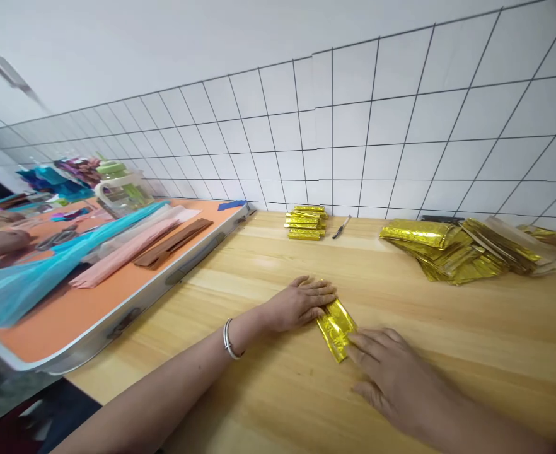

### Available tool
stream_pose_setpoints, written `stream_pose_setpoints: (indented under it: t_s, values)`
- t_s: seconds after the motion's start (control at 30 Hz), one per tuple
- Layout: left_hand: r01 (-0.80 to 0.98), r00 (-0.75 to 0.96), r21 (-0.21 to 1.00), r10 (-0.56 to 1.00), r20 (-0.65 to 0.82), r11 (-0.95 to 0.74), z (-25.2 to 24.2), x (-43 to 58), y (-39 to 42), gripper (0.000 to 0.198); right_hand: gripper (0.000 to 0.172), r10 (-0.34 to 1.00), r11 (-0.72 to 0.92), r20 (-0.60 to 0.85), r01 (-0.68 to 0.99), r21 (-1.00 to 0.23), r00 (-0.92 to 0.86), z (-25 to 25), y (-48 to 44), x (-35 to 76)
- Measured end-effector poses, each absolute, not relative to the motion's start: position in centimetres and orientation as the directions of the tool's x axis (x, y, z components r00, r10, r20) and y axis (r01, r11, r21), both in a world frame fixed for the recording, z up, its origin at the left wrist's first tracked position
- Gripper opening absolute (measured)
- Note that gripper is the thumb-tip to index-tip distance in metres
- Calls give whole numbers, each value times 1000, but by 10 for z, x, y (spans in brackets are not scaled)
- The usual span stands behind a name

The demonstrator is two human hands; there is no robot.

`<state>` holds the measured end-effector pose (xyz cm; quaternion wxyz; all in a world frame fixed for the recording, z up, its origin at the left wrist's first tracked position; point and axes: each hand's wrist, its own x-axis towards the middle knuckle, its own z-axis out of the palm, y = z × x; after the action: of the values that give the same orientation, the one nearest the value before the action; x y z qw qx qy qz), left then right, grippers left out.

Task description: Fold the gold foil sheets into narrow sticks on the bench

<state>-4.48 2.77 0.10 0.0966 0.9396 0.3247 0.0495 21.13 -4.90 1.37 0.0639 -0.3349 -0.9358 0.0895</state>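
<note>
A shiny gold foil piece [337, 329] lies slantwise on the wooden table [268, 378], its far end under the fingers of my left hand [301, 302]. That hand rests flat, palm down, fingers extended. My right hand [389, 372] is at the near right edge of the foil, fingertips touching it, with the thumb apart from the fingers. Neither hand is wrapped around anything. By the wall stands a stack of narrow gold bundles [305, 222], and a pen [341, 227] lies just right of it.
At the right back is a heap of gold foil packets [448, 249]. On the left, an orange-topped table [202, 252] holds turquoise [84, 252], pink [127, 253] and brown material [173, 244], scissors and a green-lidded bottle [117, 183]. Another person's hand [4, 243] shows at the far left.
</note>
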Motion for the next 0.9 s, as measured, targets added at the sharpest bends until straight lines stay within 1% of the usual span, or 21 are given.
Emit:
stream_pose_setpoints:
  t_s: [0.13, 0.2, 0.23, 0.3, 0.33, 0.4, 0.47, 0.53, 0.73, 0.83, 0.9]
  values:
    - [547, 823, 187, 565, 60, -816, 2, -23, 25, 44, 42, 476, 793, -19, 439, -421, -879, 30, -61, 209]
    - [506, 850, 191, 524, 57, -841, 0, -11, 22, 47, 39, 430, 784, 10, 368, -501, -903, 28, -61, 211]
    - [491, 859, 190, 508, 55, -850, -1, -6, 21, 49, 35, 427, 780, 56, 337, -527, -902, 25, -59, 212]
    - [471, 872, 177, 487, 57, -864, -3, 1, 20, 50, 28, 479, 767, 179, 311, -561, -859, 16, -49, 217]
    - [465, 875, 165, 480, 65, -870, -5, 3, 19, 50, 26, 533, 754, 243, 324, -571, -810, 11, -42, 220]
    - [452, 880, 134, 466, 94, -882, -7, 6, 17, 50, 27, 669, 697, 329, 408, -590, -666, 1, -26, 228]
    - [447, 880, 106, 458, 130, -888, -9, 6, 15, 49, 28, 729, 664, 351, 480, -573, -588, -6, -11, 235]
    - [454, 871, 83, 462, 170, -887, -12, 6, 12, 49, 32, 755, 642, 325, 541, -543, -569, -10, 0, 240]
    - [465, 847, 61, 464, 258, -883, -15, 5, 8, 43, 44, 743, 648, 182, 622, -439, -644, -13, 11, 237]
    - [496, 820, 74, 494, 288, -865, -16, 5, 6, 41, 45, 721, 668, 125, 635, -389, -682, -18, 18, 233]
    - [529, 794, 83, 527, 302, -845, -17, 5, 5, 41, 45, 711, 682, 115, 639, -356, -694, -22, 23, 231]
